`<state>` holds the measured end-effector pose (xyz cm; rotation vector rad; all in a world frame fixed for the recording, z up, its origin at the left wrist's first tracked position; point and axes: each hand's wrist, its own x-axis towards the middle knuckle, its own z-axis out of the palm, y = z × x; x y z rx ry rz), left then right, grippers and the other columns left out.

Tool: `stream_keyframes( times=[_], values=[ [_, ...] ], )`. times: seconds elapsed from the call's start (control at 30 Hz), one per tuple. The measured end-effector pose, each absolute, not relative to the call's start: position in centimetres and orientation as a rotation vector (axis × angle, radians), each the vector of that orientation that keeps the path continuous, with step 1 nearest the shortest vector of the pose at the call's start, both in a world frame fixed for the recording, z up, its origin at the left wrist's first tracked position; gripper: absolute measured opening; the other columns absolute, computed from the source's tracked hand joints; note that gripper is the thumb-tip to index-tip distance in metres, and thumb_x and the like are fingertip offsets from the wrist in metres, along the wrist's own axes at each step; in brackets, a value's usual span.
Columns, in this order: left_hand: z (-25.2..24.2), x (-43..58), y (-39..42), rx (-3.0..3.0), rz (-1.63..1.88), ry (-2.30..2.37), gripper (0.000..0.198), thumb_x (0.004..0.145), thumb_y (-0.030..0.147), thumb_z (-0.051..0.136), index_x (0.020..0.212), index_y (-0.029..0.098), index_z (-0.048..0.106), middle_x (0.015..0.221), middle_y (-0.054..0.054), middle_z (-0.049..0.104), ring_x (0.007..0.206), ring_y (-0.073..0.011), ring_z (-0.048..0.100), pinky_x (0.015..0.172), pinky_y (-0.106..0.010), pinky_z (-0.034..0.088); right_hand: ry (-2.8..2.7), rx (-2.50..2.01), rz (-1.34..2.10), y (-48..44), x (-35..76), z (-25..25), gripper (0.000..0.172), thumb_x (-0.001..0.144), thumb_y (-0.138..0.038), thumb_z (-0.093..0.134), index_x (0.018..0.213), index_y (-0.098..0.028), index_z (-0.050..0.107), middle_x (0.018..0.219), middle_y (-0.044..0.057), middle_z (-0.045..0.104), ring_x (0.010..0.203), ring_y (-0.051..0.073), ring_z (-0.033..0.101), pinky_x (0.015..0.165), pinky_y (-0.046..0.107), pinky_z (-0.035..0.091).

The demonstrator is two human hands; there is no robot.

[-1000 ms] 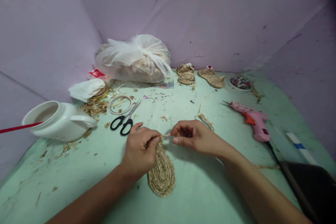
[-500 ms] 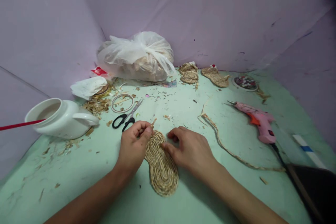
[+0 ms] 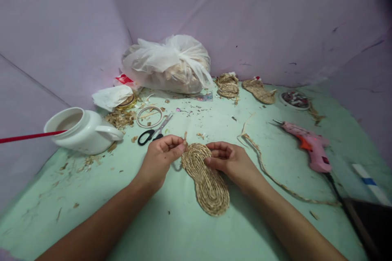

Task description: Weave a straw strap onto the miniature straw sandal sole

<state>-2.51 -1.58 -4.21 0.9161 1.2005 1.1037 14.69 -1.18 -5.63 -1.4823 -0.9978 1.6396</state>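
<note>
A coiled straw-rope shoe sole [image 3: 211, 187] lies tilted on the green tabletop between my hands. My left hand [image 3: 162, 157] pinches a short loose rope end [image 3: 185, 136] at the sole's upper left edge. On the other side, my right hand [image 3: 231, 163] grips the sole's upper right edge, thumb on top and fingers at the rim. Just beyond my left hand lie black-handled scissors [image 3: 159, 128], partly hidden by it. A length of twisted straw rope [image 3: 266, 171] curves across the table right of my right hand.
A pink glue gun [image 3: 312, 147] with a black cord lies at the right. At the left a white jug [image 3: 92, 132] rests on its side near a tape ring [image 3: 150, 117]. Behind stand a tied plastic bag [image 3: 171, 65], two small straw slippers [image 3: 259, 89] and a bowl [image 3: 295, 100].
My right hand has closed onto the sole's edge. The sole has turned, its lower end swinging right. The whole view has shifted slightly.
</note>
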Motion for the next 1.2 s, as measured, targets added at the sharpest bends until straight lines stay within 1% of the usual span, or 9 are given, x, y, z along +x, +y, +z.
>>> stream_keyframes(
  times=[0.17,0.23,0.33,0.47,0.6,0.83,1.03,1.13,1.2],
  values=[
    [-4.1,-1.9,-1.3,0.906,1.035,1.151,0.018,0.061,0.026,0.069,0.065,0.013,0.058,0.053,0.004,0.053,0.042,-0.0040,0.039,0.041,-0.018,0.030,-0.983,-1.367,1.783,-1.6,14.2,-6.0,0.027,0.053,-0.014,0.073,0.076,-0.011,0.060,0.066,0.004,0.064,0.057,0.012,0.058,0.057,0.026,0.044],
    [-3.8,-1.8,-1.2,0.949,1.029,1.155,0.020,0.066,0.029,0.065,0.074,0.012,0.059,0.060,0.002,0.058,0.040,-0.0024,0.035,0.039,-0.018,0.026,-0.996,-1.336,1.806,-1.7,14.1,-6.0,0.027,0.052,-0.014,0.074,0.075,-0.011,0.061,0.064,0.003,0.064,0.056,0.011,0.057,0.056,0.025,0.044],
    [-3.1,-2.6,-0.9,1.095,1.077,1.278,0.022,0.074,0.028,0.056,0.091,0.014,0.059,0.080,-0.002,0.062,0.044,-0.0024,0.037,0.044,-0.019,0.031,-0.983,-1.359,1.783,-1.7,14.2,-5.9,0.027,0.050,-0.013,0.075,0.074,-0.012,0.062,0.060,0.001,0.063,0.052,0.009,0.054,0.053,0.023,0.041],
    [-2.2,-5.0,-0.8,1.549,0.735,1.341,0.010,0.068,0.013,0.056,0.075,0.013,0.062,0.069,-0.001,0.059,0.055,-0.0076,0.044,0.053,-0.021,0.035,-0.941,-1.355,1.790,-1.4,14.6,-5.8,0.030,0.049,-0.016,0.077,0.074,-0.011,0.061,0.058,0.001,0.062,0.050,0.010,0.054,0.052,0.024,0.041],
    [-2.4,-6.2,-0.8,1.885,0.464,1.249,0.016,0.066,0.010,0.055,0.077,0.016,0.065,0.076,0.000,0.056,0.059,-0.0093,0.043,0.056,-0.023,0.037,-0.914,-1.320,1.802,-1.3,15.0,-5.8,0.032,0.048,-0.018,0.078,0.074,-0.011,0.062,0.059,0.001,0.063,0.051,0.010,0.055,0.053,0.024,0.042],
    [-3.6,-5.1,-0.9,1.906,0.494,1.255,0.007,0.073,0.017,0.055,0.072,0.016,0.062,0.088,-0.002,0.053,0.070,-0.0112,0.049,0.067,-0.025,0.041,-0.932,-1.262,1.817,-1.3,15.1,-6.3,0.033,0.049,-0.020,0.079,0.076,-0.011,0.064,0.063,0.002,0.065,0.055,0.010,0.057,0.057,0.024,0.044],
    [-3.8,-4.8,-1.0,1.950,0.570,1.201,0.011,0.077,0.015,0.046,0.066,0.016,0.050,0.089,-0.004,0.051,0.079,-0.0129,0.049,0.072,-0.026,0.040,-1.114,-1.274,1.689,-1.1,15.3,-6.1,0.039,0.051,-0.019,0.078,0.087,-0.014,0.064,0.074,0.004,0.066,0.064,0.014,0.059,0.064,0.029,0.047],
    [-4.1,-4.9,-1.0,1.968,0.601,1.190,0.011,0.077,0.013,0.045,0.067,0.016,0.049,0.085,-0.004,0.052,0.078,-0.0132,0.049,0.071,-0.026,0.039,-1.288,-1.362,1.419,-1.1,15.7,-5.6,0.028,0.053,-0.021,0.077,0.078,-0.016,0.066,0.074,0.004,0.065,0.065,0.015,0.058,0.062,0.028,0.046],
    [-4.2,-4.9,-1.0,1.968,0.599,1.192,0.011,0.076,0.012,0.046,0.067,0.016,0.050,0.084,-0.004,0.053,0.077,-0.0132,0.050,0.071,-0.026,0.039,-1.293,-1.341,1.443,-1.1,15.8,-5.4,0.019,0.054,-0.024,0.077,0.068,-0.016,0.066,0.066,0.003,0.064,0.057,0.013,0.056,0.056,0.027,0.045]
  ],
)
